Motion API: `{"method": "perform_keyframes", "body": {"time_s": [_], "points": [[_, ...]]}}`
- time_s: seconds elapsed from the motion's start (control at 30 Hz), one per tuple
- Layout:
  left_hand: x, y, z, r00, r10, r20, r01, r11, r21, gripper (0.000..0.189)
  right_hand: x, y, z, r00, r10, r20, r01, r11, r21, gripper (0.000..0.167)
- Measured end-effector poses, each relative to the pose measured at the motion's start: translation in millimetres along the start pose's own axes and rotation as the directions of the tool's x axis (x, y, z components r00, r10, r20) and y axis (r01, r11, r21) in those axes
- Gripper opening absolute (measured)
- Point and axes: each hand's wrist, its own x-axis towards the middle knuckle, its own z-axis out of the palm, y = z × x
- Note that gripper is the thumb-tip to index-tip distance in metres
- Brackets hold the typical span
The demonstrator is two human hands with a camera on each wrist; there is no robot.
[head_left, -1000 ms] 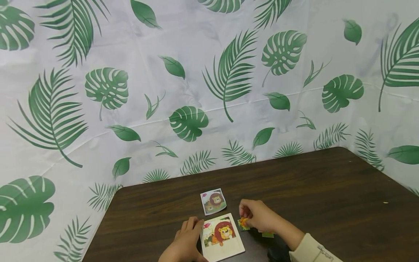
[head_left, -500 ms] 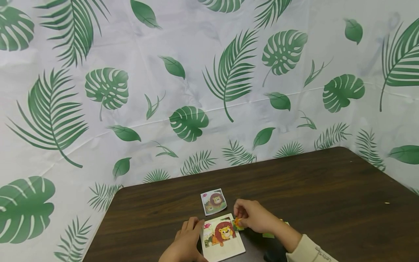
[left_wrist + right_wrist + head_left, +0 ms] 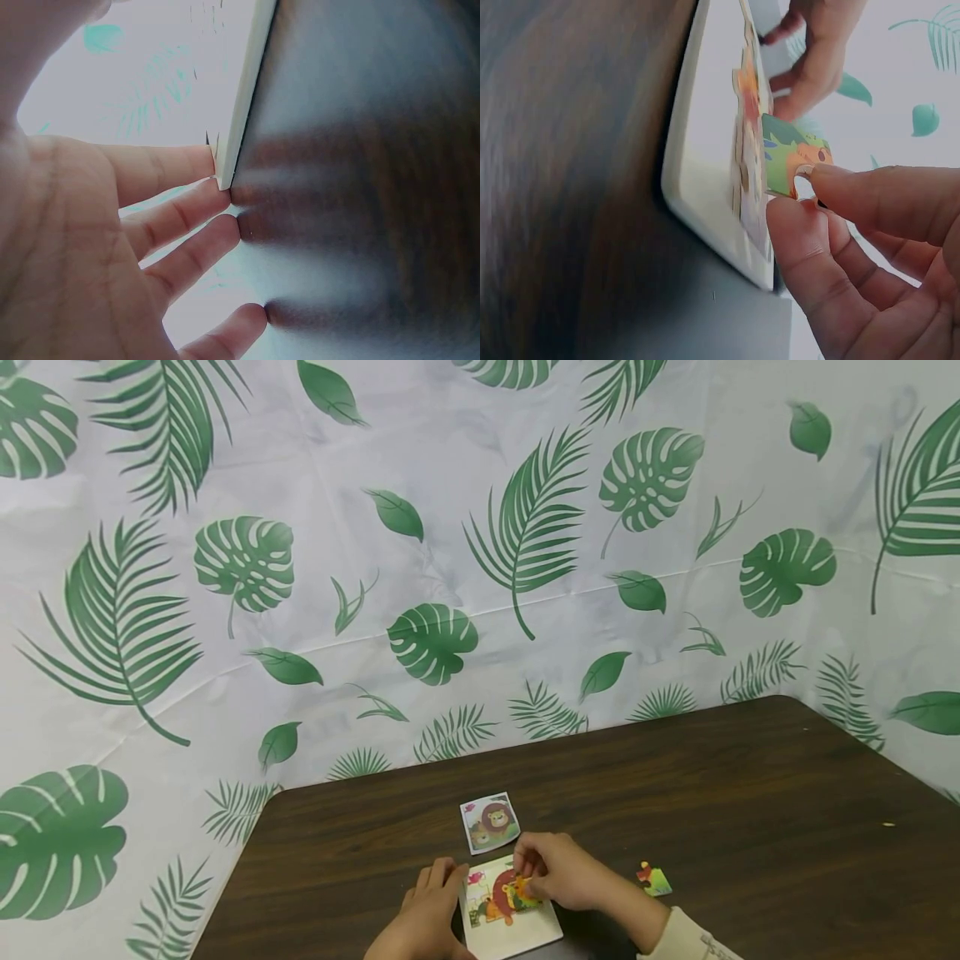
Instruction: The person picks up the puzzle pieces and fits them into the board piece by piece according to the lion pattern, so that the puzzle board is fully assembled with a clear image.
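A pale puzzle board (image 3: 517, 939) with a partly filled lion picture lies on the dark table. Along its left side rests my left hand (image 3: 427, 914); in the left wrist view its extended fingers (image 3: 184, 217) touch the board's edge and the tabletop. Between thumb and fingertips my right hand (image 3: 561, 870) pinches a green and orange puzzle piece (image 3: 784, 156). This piece is held over the right part of the picture, tilted against the board in the right wrist view. Whether it touches the pieces beneath, I cannot tell.
Just beyond the board lies a small picture card (image 3: 489, 823) showing the lions. Another puzzle piece (image 3: 655, 879), green with red-orange, sits on the table (image 3: 712, 793) to the right. A leaf-patterned cloth (image 3: 465, 560) hangs behind the table.
My right hand has carried the puzzle piece leftward from the table to over the board. The piece at right, previously mostly behind the arm, now shows. My left hand has stayed put.
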Motion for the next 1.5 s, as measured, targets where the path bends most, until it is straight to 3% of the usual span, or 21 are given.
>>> {"method": "perform_keyframes", "body": {"time_s": [0.73, 1.1, 1.5], "points": [[-2.2, 1.8, -0.2, 1.0, 0.019, -0.023, -0.018, 1.0, 0.019, 0.102, 6.1, -14.8, 26.2, 0.999, -0.015, 0.03, 0.014, 0.999, 0.034, 0.029], [-3.1, 0.7, 3.7, 0.995, 0.063, -0.076, -0.059, 0.996, 0.062, 0.104, 5.9, -22.9, 35.7, 0.999, -0.02, 0.044, 0.016, 0.997, 0.078, 0.028], [-3.0, 0.9, 3.5, 0.996, 0.053, -0.067, -0.049, 0.997, 0.058, 0.105, 8.2, -18.6, 44.4, 0.999, -0.017, 0.04, 0.014, 0.998, 0.065, 0.028]]}}
